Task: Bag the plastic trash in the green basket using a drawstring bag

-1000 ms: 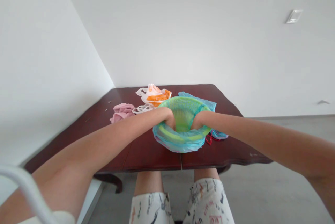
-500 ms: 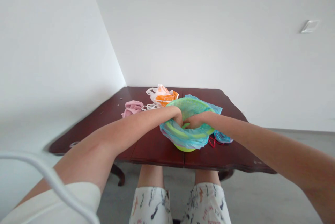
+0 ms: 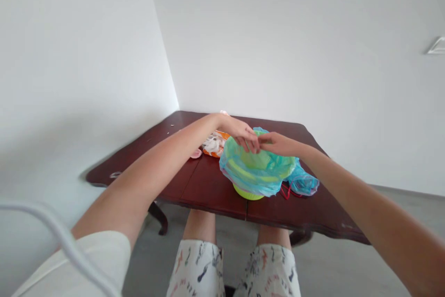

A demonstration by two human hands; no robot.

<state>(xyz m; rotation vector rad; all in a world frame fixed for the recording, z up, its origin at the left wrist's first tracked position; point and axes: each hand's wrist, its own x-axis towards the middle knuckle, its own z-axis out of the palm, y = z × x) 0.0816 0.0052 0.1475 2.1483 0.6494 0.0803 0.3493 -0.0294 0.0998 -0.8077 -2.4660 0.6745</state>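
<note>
Blue plastic bag (image 3: 257,177) now drawn up over green basket (image 3: 246,192), L hand (image 3: 241,135) & R hand (image 3: 280,144) half-closed, fingertips meeting on top, grip unclear, all on far-right part of dark wood table (image 3: 208,186).

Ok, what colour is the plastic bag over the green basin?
Translucent light blue, best in the head view, where the plastic bag covers the lime-green basin.
</note>
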